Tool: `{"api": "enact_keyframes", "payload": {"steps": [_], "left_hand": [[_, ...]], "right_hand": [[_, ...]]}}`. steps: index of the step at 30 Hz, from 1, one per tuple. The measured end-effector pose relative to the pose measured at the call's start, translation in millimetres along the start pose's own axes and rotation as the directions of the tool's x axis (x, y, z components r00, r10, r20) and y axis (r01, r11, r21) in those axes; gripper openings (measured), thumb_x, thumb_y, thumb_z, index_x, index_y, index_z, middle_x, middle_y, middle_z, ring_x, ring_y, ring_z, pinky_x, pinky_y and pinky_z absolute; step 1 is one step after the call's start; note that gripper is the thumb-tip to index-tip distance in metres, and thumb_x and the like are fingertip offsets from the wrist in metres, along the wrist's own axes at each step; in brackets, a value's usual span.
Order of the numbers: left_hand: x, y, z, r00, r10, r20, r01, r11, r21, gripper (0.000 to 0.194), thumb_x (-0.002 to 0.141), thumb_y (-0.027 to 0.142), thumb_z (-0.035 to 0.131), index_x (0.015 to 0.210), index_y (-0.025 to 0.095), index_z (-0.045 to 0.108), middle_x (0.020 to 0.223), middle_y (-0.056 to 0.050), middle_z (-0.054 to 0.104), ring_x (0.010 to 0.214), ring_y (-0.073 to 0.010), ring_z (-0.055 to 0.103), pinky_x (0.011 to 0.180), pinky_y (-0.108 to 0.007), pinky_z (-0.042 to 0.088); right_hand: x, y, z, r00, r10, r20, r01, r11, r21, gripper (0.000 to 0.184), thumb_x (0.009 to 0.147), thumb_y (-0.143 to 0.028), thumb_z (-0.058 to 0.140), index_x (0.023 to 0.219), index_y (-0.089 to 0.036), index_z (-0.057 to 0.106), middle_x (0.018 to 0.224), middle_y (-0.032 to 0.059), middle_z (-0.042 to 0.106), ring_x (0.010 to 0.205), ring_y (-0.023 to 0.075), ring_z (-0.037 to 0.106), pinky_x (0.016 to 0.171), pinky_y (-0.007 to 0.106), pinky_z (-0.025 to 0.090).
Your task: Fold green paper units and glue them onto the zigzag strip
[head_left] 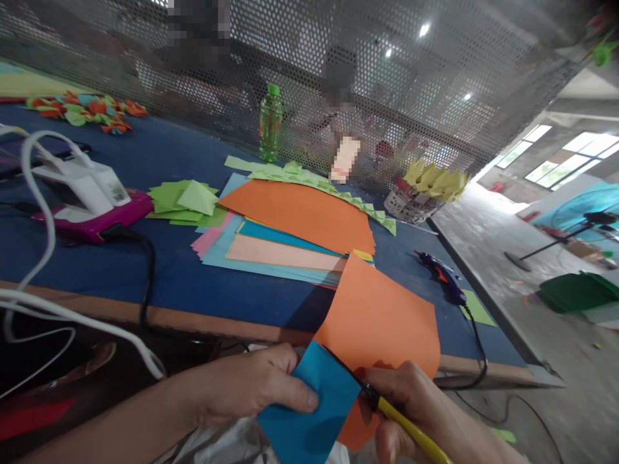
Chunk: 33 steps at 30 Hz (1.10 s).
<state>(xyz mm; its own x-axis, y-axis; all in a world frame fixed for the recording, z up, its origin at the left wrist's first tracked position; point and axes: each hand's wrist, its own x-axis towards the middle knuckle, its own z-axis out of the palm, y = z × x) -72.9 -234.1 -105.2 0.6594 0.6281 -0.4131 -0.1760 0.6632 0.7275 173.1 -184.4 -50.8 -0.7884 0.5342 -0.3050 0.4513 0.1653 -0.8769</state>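
Left hand (275,380) pinches blue paper (314,406) overlapping a curling orange sheet (387,312), right hand (411,399) grips yellow-handled scissors (411,430); stacked sheets (285,252) lie farther off

Craft workshop: stacked multicoloured paper sheets (300,216); dark-blue plastic glue gun (449,283) near the right edge of the blue-topped desk (213,299).

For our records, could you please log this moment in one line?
left hand: holds blue paper | right hand: holds scissors | glue gun: on table
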Motion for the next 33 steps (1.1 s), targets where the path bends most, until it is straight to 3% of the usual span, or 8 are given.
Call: {"api": "enact_keyframes", "payload": {"steps": [4, 6, 10, 16, 26, 33], "left_hand": [[0, 0, -1.0, 1.000, -0.004, -0.012, 0.004, 1.000, 0.011, 0.024, 0.065, 0.036, 0.077, 0.076, 0.016, 0.075, 0.068, -0.001, 0.068, 0.059, -0.0156, 0.062, 0.064, -0.027, 0.052], [0, 1, -0.9, 1.000, 0.001, -0.011, -0.001, 1.000, 0.013, 0.023, 0.065, 0.036, 0.077, 0.075, 0.015, 0.074, 0.068, -0.001, 0.068, 0.059, -0.0153, 0.061, 0.065, -0.027, 0.052], [-1, 5, 2.1, 0.999, 0.017, 0.027, -0.018, 1.000, 0.009, 0.021, 0.064, 0.034, 0.076, 0.073, 0.015, 0.071, 0.068, 0.000, 0.066, 0.059, -0.0156, 0.062, 0.067, -0.028, 0.052], [-4, 8, 7.5, 0.996, 0.038, 0.082, -0.038, 0.999, 0.004, 0.014, 0.068, 0.028, 0.071, 0.077, 0.017, 0.069, 0.069, 0.004, 0.064, 0.063, -0.0142, 0.061, 0.072, -0.027, 0.052], [-2, 4, 5.2, 0.996, 0.027, 0.080, -0.025, 0.999, -0.029, 0.017, 0.066, 0.027, 0.071, 0.081, 0.019, 0.076, 0.074, 0.004, 0.071, 0.070, -0.0171, 0.067, 0.075, -0.028, 0.052], [-1, 4, 2.8, 0.997, -0.001, 0.075, 0.005, 0.999, -0.049, 0.017, 0.063, 0.028, 0.071, 0.077, 0.021, 0.077, 0.072, 0.006, 0.073, 0.070, -0.0180, 0.069, 0.075, -0.028, 0.053]], "right_hand": [[0, 0, 1, 0.999, 0.032, -0.011, -0.031, 0.998, 0.056, 0.072, 0.059, -0.087, 0.064, 0.069, -0.016, 0.058, 0.065, -0.0007, 0.050, 0.054, 0.0090, 0.039, 0.050, 0.020, 0.036], [-1, 3, 1, 1.000, 0.009, -0.024, -0.009, 1.000, 0.028, 0.074, 0.061, -0.089, 0.062, 0.069, -0.015, 0.058, 0.063, -0.0013, 0.048, 0.056, 0.0094, 0.039, 0.049, 0.020, 0.033], [-3, 4, 1, 0.999, -0.034, -0.013, 0.033, 0.998, -0.062, 0.080, 0.065, -0.094, 0.053, 0.078, -0.014, 0.059, 0.060, -0.0042, 0.040, 0.055, 0.0085, 0.034, 0.049, 0.023, 0.024], [-1, -10, 1, 0.997, -0.073, 0.012, 0.074, 0.992, -0.102, 0.085, 0.073, -0.097, 0.033, 0.080, -0.016, 0.057, 0.066, -0.0019, 0.042, 0.060, 0.0106, 0.035, 0.050, 0.024, 0.025], [2, 11, 3, 0.995, -0.100, 0.013, 0.100, 0.994, -0.053, 0.079, 0.072, -0.094, 0.043, 0.076, -0.016, 0.054, 0.066, -0.0024, 0.044, 0.058, 0.0091, 0.035, 0.051, 0.025, 0.024], [1, 6, 3, 0.999, -0.033, 0.000, 0.033, 0.999, -0.029, 0.077, 0.060, -0.092, 0.058, 0.072, -0.016, 0.055, 0.067, -0.0021, 0.047, 0.062, 0.0102, 0.039, 0.051, 0.023, 0.026]]}}
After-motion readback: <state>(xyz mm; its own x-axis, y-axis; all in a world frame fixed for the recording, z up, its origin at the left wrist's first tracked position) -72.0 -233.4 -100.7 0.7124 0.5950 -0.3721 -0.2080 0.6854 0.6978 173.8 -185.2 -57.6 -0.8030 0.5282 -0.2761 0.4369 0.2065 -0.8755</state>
